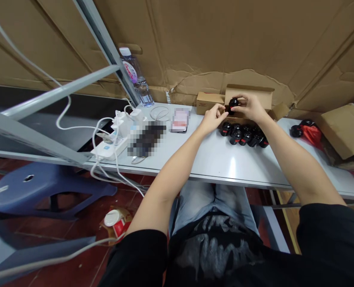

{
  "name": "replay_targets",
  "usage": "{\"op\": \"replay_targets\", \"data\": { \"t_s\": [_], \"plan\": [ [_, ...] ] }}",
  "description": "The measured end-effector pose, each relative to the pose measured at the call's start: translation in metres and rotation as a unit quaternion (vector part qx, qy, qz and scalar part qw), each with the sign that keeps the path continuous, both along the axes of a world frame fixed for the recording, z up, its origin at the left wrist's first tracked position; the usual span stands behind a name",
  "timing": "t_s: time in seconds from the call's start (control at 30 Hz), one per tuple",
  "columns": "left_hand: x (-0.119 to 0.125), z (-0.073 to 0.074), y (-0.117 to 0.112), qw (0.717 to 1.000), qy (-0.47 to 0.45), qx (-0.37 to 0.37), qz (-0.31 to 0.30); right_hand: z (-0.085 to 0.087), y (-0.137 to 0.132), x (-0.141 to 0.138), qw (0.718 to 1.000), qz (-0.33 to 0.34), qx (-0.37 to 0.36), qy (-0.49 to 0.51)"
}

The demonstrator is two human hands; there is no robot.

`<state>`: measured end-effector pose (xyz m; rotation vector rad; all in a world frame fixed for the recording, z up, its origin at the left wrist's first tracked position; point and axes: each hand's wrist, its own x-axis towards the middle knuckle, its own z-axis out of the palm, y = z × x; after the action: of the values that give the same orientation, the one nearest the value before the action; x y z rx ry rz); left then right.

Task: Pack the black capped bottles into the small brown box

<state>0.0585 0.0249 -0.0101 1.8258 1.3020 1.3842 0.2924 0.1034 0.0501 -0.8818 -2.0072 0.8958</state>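
- Background: corrugated cardboard sheeting [225, 40] lines the wall behind my white surface [215, 167], and a grey metal frame bar [105, 44] crosses the view on the left.
- Item in hand: one small black cylindrical canister with red markings [233, 104], above the opening of an open brown carton [248, 93]. It looks stiff, light and smooth, so it may slip; the barrel seems the surest place to hold.
- Right hand [250, 109]: fingers closed on the canister from the right, grasping it.
- Left hand [213, 118]: fingers partly spread, right by the canister; I cannot tell whether they touch it.
- Row of matching canisters [242, 135]: packed together on the surface, just in front of the carton, close to my right forearm.
- Smaller brown carton [209, 103]: just left of the open one.
- Clearance: open surface lies between the row and the front edge; the wall limits movement behind the cartons.
- Further left: white power strip [109, 145] with tangled cables.
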Motion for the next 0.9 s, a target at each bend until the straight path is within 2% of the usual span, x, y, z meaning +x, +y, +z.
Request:
{"op": "replay_targets", "data": {
  "t_s": [0.23, 0.47, 0.57, 0.67, 0.77, 0.9],
  "plan": [
    [0.001, 0.000, 0.001, 1.000, -0.003, 0.010, -0.006, -0.005, -0.001, 0.003, 1.000, 0.004, 0.004, -0.019],
    [0.001, 0.003, -0.003, 1.000, 0.002, 0.007, 0.002, 0.000, 0.000, -0.009, 0.997, -0.021, 0.060, -0.051],
    [0.000, 0.003, -0.003, 1.000, 0.011, 0.013, 0.004, 0.003, 0.000, -0.014, 0.996, -0.017, 0.059, -0.061],
    [-0.001, 0.004, -0.002, 1.000, 0.024, 0.017, -0.003, 0.008, 0.001, -0.014, 0.989, -0.020, 0.090, -0.118],
    [-0.004, 0.010, -0.005, 0.998, 0.048, 0.036, -0.018, 0.012, 0.005, -0.012, 0.967, -0.035, 0.146, -0.204],
    [-0.014, 0.027, -0.019, 0.988, 0.131, 0.060, -0.054, 0.011, 0.012, -0.012, 0.951, -0.044, 0.172, -0.252]
  ]
}}
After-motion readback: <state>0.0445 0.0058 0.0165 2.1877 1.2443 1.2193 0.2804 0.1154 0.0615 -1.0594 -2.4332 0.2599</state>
